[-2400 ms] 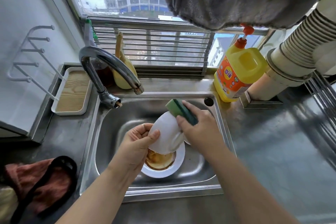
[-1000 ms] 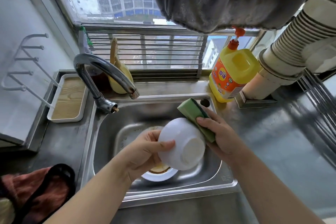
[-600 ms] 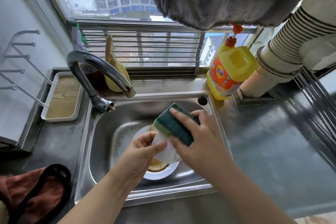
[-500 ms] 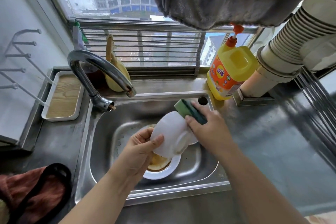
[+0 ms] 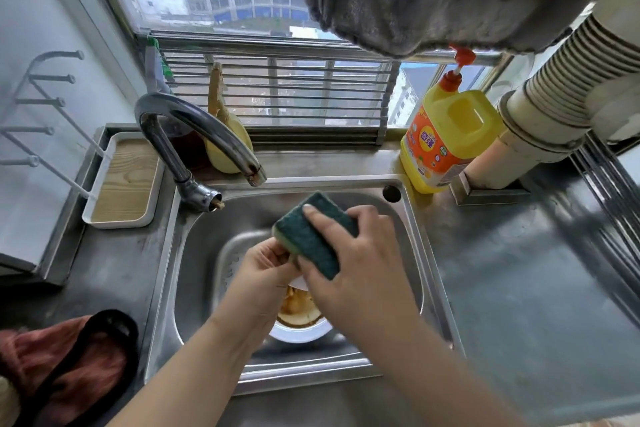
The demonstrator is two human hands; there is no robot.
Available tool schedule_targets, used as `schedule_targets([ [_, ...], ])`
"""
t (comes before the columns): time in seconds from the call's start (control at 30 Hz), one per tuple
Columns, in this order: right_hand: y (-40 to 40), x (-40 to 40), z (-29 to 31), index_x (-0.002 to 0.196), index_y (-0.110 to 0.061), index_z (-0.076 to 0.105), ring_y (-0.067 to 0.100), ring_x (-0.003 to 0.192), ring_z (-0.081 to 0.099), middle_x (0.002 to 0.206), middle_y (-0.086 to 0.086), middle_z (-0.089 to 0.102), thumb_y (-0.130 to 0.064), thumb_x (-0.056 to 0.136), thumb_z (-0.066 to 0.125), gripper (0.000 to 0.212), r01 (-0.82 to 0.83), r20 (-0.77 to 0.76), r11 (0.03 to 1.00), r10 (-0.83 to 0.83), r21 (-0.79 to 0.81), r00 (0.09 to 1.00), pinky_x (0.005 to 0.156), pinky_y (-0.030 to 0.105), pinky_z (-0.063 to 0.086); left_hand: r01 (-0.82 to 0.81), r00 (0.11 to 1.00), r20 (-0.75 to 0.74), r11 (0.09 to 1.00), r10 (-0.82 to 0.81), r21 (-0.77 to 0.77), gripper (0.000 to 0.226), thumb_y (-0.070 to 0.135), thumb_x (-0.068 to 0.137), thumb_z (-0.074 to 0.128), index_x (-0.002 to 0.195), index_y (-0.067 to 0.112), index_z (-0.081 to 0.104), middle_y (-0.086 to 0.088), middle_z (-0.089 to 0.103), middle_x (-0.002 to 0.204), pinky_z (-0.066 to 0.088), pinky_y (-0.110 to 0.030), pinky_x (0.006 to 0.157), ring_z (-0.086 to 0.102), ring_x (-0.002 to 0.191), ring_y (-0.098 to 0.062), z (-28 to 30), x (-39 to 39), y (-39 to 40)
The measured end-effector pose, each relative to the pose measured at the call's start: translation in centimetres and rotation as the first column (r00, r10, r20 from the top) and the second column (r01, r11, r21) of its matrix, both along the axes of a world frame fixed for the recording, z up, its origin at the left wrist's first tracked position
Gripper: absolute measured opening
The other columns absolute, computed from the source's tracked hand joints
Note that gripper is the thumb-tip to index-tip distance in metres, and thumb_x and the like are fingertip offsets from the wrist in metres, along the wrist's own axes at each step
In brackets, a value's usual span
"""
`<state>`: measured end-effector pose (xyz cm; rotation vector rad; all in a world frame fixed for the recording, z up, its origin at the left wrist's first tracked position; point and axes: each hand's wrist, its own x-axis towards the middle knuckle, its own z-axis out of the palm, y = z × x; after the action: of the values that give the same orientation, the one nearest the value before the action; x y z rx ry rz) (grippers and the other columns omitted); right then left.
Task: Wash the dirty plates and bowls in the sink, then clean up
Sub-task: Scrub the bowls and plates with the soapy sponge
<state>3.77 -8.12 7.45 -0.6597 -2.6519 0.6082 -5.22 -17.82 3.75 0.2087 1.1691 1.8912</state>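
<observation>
The right hand (image 5: 349, 274) grips the green scouring sponge (image 5: 310, 234), fingers curled over its dark face; the sponge's long axis runs from upper left to lower right. The left hand (image 5: 263, 274) is curled round a white dish (image 5: 300, 283), I judge a bowl, almost hidden between both hands; the sponge lies directly over it. A dirty plate (image 5: 299, 326) waits beneath them in the sink (image 5: 412, 253), nearer the left hand.
</observation>
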Motion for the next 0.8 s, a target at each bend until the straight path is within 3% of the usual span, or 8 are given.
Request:
schedule_targets([
  [0.1, 2.4, -1.7, -0.6, 0.142, -0.043, 0.039, 0.016, 0.111, 0.037, 0.11, -0.002, 0.038, -0.052, 0.087, 0.056, 0.058, 0.092, 0.094, 0.98, -0.077, -0.174, 0.993, 0.099, 0.029, 0.036, -0.013, 1.0, 0.023, 0.999, 0.014, -0.048, 0.011, 0.001, 0.07, 0.075, 0.08, 0.006, 0.074, -0.012, 0.072, 0.078, 0.055, -0.025, 0.062, 0.069, 0.071, -0.02, 0.0, -0.1, 0.3],
  [0.23, 4.5, -1.7, -0.6, 0.142, -0.042, 0.041, 0.022, 0.116, 0.042, 0.111, 0.002, 0.039, -0.049, 0.088, 0.057, 0.057, 0.217, 0.144, 0.909, -0.176, -0.357, 0.974, 0.104, 0.033, 0.038, -0.012, 0.999, 0.048, 0.998, 0.016, -0.065, 0.036, 0.02, 0.057, 0.087, 0.083, 0.001, 0.07, -0.016, 0.071, 0.079, 0.055, -0.026, 0.059, 0.068, 0.07, -0.023, 0.0, -0.9, 0.2],
  [0.4, 0.5, -0.4, -0.3, 0.139, -0.045, 0.04, 0.011, 0.106, 0.034, 0.111, -0.006, 0.037, -0.053, 0.084, 0.054, 0.058, -0.021, -0.017, 0.998, 0.02, -0.066, 1.0, 0.095, 0.026, 0.036, -0.023, 0.998, 0.065, 1.0, 0.022, 0.02, 0.055, 0.028, 0.039, 0.096, 0.084, 0.004, 0.076, -0.016, 0.073, 0.084, 0.056, -0.025, 0.064, 0.071, 0.076, -0.022, -0.2, -0.6, 0.4],
  [0.47, 2.9, -1.3, -0.4, 0.137, -0.045, 0.045, 0.01, 0.106, 0.041, 0.112, -0.007, 0.044, -0.047, 0.086, 0.06, 0.053, 0.104, 0.055, 0.931, -0.09, -0.35, 0.994, 0.095, 0.024, 0.039, -0.016, 0.996, 0.093, 1.0, 0.017, -0.011, 0.056, 0.032, 0.036, 0.096, 0.081, 0.005, 0.075, -0.015, 0.072, 0.081, 0.056, -0.026, 0.061, 0.07, 0.071, -0.022, 0.0, -0.5, 0.3],
  [0.53, 5.7, -1.6, -1.0, 0.126, -0.039, 0.059, 0.011, 0.101, 0.057, 0.11, -0.005, 0.061, -0.037, 0.089, 0.062, 0.038, 0.229, 0.097, 0.674, -0.229, -0.702, 0.969, 0.09, 0.026, 0.048, -0.015, 0.995, 0.097, 0.999, 0.018, -0.031, 0.055, 0.036, 0.032, 0.096, 0.075, 0.009, 0.074, -0.012, 0.071, 0.076, 0.055, -0.026, 0.057, 0.068, 0.068, -0.02, 0.2, -0.5, 0.2],
  [0.63, 6.0, -0.3, -2.5, 0.112, -0.025, 0.069, 0.027, 0.102, 0.064, 0.107, 0.01, 0.069, -0.035, 0.088, 0.061, 0.027, 0.17, 0.152, 0.012, -0.387, -0.985, 0.909, 0.095, 0.043, 0.048, -0.045, 0.99, 0.133, 0.998, 0.04, 0.038, 0.05, 0.035, 0.034, 0.097, 0.073, 0.012, 0.075, -0.009, 0.07, 0.078, 0.055, -0.027, 0.06, 0.068, 0.072, -0.019, 0.5, -0.3, 0.1],
  [0.7, 4.4, 0.8, -3.2, 0.114, -0.012, 0.068, 0.035, 0.11, 0.059, 0.113, 0.02, 0.066, -0.038, 0.088, 0.058, 0.038, -0.002, 0.194, -0.373, -0.485, -0.928, 0.853, 0.103, 0.05, 0.042, -0.065, 0.985, 0.168, 0.992, 0.047, 0.105, 0.046, 0.033, 0.039, 0.096, 0.075, 0.013, 0.075, -0.009, 0.071, 0.084, 0.057, -0.029, 0.065, 0.068, 0.079, -0.019, 0.6, 0.0, 0.2],
  [0.8, 2.3, 1.5, -3.4, 0.113, -0.005, 0.067, 0.047, 0.116, 0.053, 0.117, 0.03, 0.062, -0.043, 0.087, 0.055, 0.048, -0.247, 0.193, -0.579, -0.593, -0.777, 0.782, 0.104, 0.059, 0.036, -0.061, 0.975, 0.221, 0.988, 0.029, 0.138, 0.044, 0.033, 0.045, 0.095, 0.078, 0.013, 0.074, -0.009, 0.071, 0.091, 0.058, -0.03, 0.071, 0.068, 0.085, -0.02, 0.1, 0.8, 0.5],
])
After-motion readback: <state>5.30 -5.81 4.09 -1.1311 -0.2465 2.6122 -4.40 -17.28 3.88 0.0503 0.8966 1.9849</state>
